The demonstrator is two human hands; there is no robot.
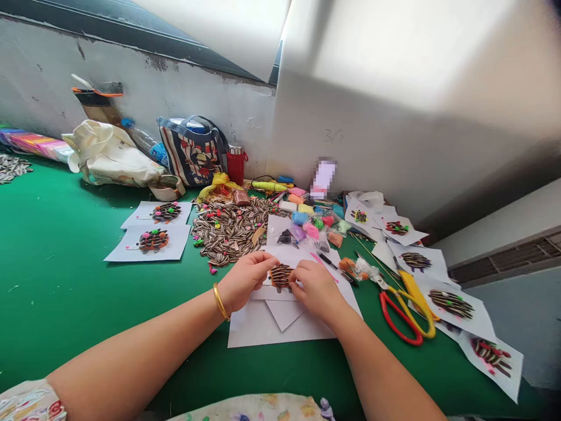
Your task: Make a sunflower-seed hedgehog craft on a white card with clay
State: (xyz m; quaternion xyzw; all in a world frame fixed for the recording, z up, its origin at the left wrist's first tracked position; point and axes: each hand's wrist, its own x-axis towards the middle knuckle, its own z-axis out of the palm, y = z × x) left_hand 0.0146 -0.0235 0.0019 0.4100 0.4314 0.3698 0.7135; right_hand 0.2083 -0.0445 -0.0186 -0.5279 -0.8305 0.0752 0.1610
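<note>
A small hedgehog-shaped figure of striped sunflower seeds on brown clay [281, 276] lies on white paper [245, 327] in front of me. My left hand [249, 278] is at its upper left edge, thumb and forefinger pinched together. Whatever sits between those fingertips is too small to make out. Curled at the figure's right edge, my right hand [318, 289] has its fingers closed, and their tips hide what they hold, if anything. Behind the hands spreads a heap of sunflower seeds [232, 228] with small coloured clay bits among them.
Scissors with red and yellow handles [407, 316] lie to the right, beside a yellow cutter [416, 292]. Coloured clay packets [311, 228] sit behind the paper. Finished seed pictures [451, 304] line the right edge; two more [149, 244] lie left. Bags [193, 149] and a red flask [235, 165] stand by the wall.
</note>
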